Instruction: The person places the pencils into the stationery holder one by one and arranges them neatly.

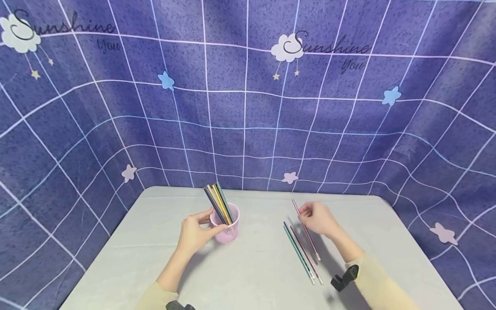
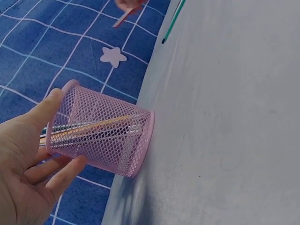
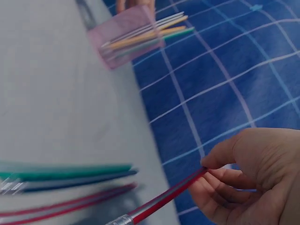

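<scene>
My left hand (image 1: pixel 193 234) holds a pink mesh pencil cup (image 1: pixel 227 236) near its rim, thumb on one side and fingers on the other. Several pencils (image 1: pixel 218 202) lean in the cup, among them yellow, dark and green ones. On the right, my right hand (image 1: pixel 319 218) pinches a red pencil (image 3: pixel 161 201) between thumb and fingers; a silvery end shows on it. Beside that hand, a green pencil (image 1: pixel 296 247), a dark blue pencil (image 3: pixel 79 180) and another red pencil (image 3: pixel 70 206) lie side by side on the table.
The table (image 1: pixel 255 275) has a pale grey cover. A blue gridded curtain (image 1: pixel 248 107) with stars and clouds hangs behind it and along both sides. Dark wrist cameras (image 1: pixel 345 277) sit at both sleeves.
</scene>
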The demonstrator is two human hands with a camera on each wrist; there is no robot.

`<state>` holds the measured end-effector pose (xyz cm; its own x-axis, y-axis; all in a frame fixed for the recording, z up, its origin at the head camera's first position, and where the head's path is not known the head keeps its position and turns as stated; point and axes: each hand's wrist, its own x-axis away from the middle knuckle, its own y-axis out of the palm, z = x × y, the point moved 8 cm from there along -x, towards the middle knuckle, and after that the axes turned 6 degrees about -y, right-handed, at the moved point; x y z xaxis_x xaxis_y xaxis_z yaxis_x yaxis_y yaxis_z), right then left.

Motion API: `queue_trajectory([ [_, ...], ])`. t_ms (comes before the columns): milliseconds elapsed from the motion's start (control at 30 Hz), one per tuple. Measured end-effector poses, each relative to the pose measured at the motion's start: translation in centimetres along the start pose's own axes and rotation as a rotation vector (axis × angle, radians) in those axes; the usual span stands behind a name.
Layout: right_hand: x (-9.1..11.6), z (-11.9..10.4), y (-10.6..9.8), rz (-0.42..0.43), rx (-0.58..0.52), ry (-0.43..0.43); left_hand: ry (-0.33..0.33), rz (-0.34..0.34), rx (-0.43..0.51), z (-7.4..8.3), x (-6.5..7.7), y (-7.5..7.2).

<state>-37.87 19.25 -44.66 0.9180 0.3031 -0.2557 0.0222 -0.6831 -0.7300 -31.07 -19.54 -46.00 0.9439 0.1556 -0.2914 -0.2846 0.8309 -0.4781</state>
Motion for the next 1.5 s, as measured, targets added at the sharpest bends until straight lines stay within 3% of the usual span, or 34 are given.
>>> queue_trajectory([
  [300, -2.6, -7.0, -1.5, 0.100, -0.033, -0.162, 0.010, 0.001, -0.004, 0.2, 0.0, -0.1],
  [567, -3.5, -13.0, -0.3, 0.128, -0.182, -0.269, 0.024, 0.001, -0.006, 0.3, 0.0, -0.2],
  [900, -5.2, -18.3, 0.2, 0.207, -0.304, -0.374, 0.003, 0.001, -0.011, -0.1, 0.0, 0.0],
  [1200, -6.4, -21.2, 1.9, 0.238, -0.409, -0.429, 0.022, 0.011, -0.014, 0.1, 0.0, -0.1],
  [1500, -6.9, -21.6, 5.6, 0.152, -0.383, -0.465, 0.025, 0.014, -0.005, 0.1, 0.0, -0.1],
])
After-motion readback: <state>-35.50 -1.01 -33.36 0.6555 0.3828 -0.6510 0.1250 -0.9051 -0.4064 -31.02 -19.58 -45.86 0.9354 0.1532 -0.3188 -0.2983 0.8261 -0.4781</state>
